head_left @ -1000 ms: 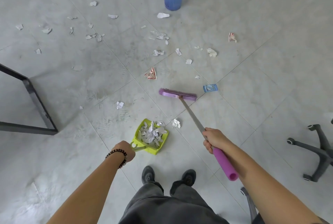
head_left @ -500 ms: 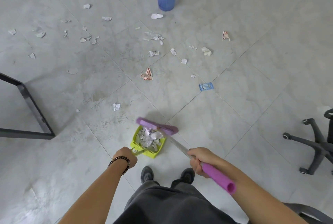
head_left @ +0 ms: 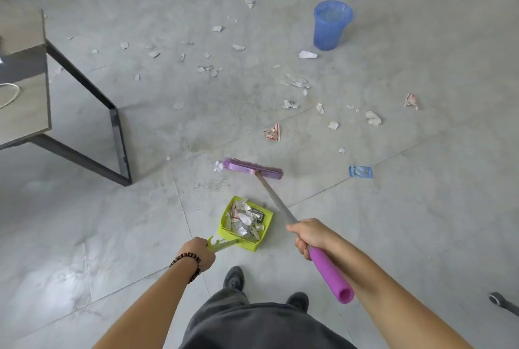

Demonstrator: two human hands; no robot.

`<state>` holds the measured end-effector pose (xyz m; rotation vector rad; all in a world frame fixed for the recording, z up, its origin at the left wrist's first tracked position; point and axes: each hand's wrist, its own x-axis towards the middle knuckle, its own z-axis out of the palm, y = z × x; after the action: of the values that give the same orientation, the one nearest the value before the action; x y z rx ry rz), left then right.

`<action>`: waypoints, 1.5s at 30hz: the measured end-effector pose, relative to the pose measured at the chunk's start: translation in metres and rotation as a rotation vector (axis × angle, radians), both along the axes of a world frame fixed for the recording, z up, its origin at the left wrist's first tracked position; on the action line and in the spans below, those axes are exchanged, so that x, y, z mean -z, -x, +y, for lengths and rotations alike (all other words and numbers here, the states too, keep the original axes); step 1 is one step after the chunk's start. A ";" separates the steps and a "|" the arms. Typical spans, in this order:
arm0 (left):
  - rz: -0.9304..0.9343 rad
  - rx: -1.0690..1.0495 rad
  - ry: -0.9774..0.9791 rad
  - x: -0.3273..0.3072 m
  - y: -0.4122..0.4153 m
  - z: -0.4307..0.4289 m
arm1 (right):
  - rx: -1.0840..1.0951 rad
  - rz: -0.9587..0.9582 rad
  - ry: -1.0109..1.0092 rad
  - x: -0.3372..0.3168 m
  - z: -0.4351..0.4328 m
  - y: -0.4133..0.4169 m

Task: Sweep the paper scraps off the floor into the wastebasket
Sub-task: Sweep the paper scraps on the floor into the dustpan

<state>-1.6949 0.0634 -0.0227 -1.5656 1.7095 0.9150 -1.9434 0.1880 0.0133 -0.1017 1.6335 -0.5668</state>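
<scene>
Seen from the head camera, the left hand (head_left: pixel 198 254) has its fingers curled round the handle of a green dustpan (head_left: pixel 223 220), a beaded bracelet (head_left: pixel 186 261) on its wrist. The pan sits on the grey tiled floor (head_left: pixel 393 222) just ahead of the person's shoes (head_left: pixel 233 277), heaped with collected scraps (head_left: pixel 244 219). The right hand (head_left: pixel 307 236) is closed round the broom handle (head_left: pixel 276 202), where the metal shaft meets the purple grip. The broom head (head_left: pixel 252 168) rests on the floor beyond the dustpan, apart from it, with one small white scrap (head_left: pixel 218 166) at its left end. Loose paper scraps (head_left: pixel 272 132) lie scattered farther out, and a blue wrapper (head_left: pixel 360 172) lies to the right of the broom head. The blue wastebasket (head_left: pixel 331 25) stands upright at the far right, well apart from the dustpan. A table (head_left: pixel 25 112) stands at the left.
</scene>
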 end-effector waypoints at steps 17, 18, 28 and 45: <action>0.130 -0.434 0.086 0.008 -0.084 -0.107 | -0.201 0.127 -0.013 0.034 -0.153 -0.052; 0.130 -0.428 0.081 0.011 -0.090 -0.124 | -0.232 0.144 -0.005 0.033 -0.170 -0.061; 0.117 -0.455 -0.003 0.030 -0.138 -0.251 | -0.466 0.293 0.056 0.051 -0.365 -0.142; 0.071 -0.424 -0.039 0.029 -0.107 -0.302 | -0.768 0.442 -0.094 0.063 -0.369 -0.070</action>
<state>-1.5881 -0.2386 -0.0515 -1.9287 1.4177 1.2136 -1.8736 -0.1808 -0.0499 -0.7918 1.8695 0.1381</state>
